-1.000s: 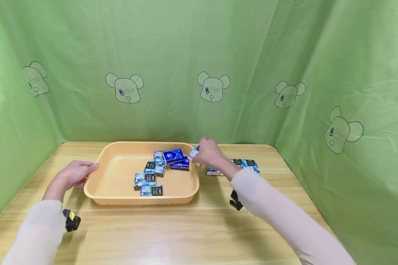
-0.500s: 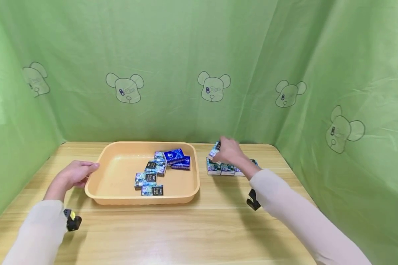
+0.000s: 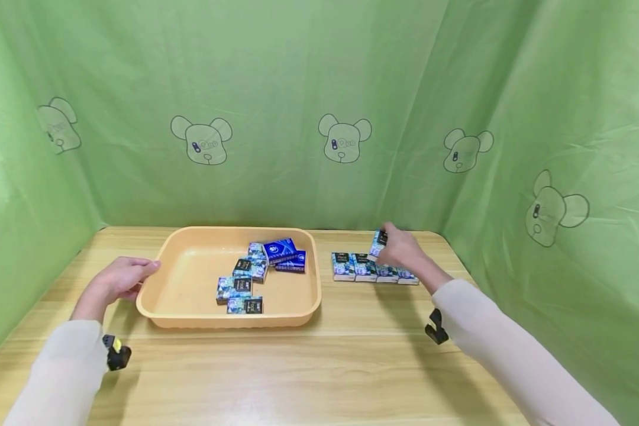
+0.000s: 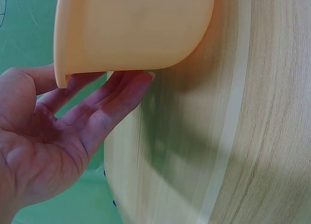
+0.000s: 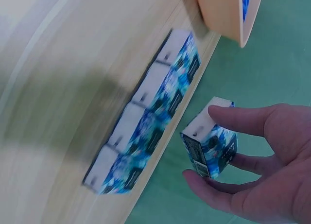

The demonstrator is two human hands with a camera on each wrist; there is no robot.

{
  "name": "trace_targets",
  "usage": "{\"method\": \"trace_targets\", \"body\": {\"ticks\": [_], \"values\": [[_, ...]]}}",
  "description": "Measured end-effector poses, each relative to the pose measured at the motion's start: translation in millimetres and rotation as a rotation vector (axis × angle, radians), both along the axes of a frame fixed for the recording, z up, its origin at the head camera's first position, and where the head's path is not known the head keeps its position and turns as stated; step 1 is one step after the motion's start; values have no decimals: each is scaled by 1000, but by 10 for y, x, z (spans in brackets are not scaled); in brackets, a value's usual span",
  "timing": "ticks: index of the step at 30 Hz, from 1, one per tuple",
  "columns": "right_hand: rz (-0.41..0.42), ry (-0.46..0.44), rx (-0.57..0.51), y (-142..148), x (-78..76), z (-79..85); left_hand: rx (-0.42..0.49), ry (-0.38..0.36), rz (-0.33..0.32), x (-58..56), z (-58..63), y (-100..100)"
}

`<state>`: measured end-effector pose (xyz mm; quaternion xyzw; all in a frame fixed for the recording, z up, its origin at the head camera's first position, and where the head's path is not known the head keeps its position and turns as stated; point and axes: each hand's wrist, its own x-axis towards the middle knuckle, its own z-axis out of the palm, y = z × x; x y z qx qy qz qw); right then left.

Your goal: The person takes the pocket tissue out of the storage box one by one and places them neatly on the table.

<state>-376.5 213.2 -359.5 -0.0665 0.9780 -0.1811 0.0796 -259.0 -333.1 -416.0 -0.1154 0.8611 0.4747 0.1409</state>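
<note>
My right hand (image 3: 402,247) pinches a small blue floral tissue pack (image 5: 211,136) between thumb and fingers, raised above the table behind a row. That row (image 5: 146,107) is several matching packs side by side, with dark labels. My left hand (image 3: 121,277) holds the left edge of a pale orange tray (image 3: 191,322), thumb at the rim and fingers against the outer wall (image 4: 131,88). Inside the tray lie several floral packs (image 3: 234,289) and two dark blue packs (image 3: 281,251), one partly overlapping the other.
The wooden table (image 3: 298,378) ends at a green curtain (image 3: 277,177) printed with bear heads, which closes off the back and both sides. The tray's right rim stands a short way left of the row.
My right hand has carried the tissue pack rightward, from the tray's right rim to behind the row's right part. My left hand and the tray stay put.
</note>
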Motion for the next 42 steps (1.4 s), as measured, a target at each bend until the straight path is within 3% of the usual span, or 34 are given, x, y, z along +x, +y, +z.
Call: {"method": "trace_targets", "body": {"ticks": [12, 22, 33, 42], "values": [[-64, 67, 34, 488, -149, -135, -12, 0, 0, -5, -2, 1], [-71, 131, 33, 701, -120, -252, -1, -4, -3, -13, -5, -9], [-86, 153, 57, 926, -154, -420, 2, -5, -2, -10, -9, -8], [-75, 101, 123, 1128, -167, -621, -3, 1, -10, -7, -4, -12]]}}
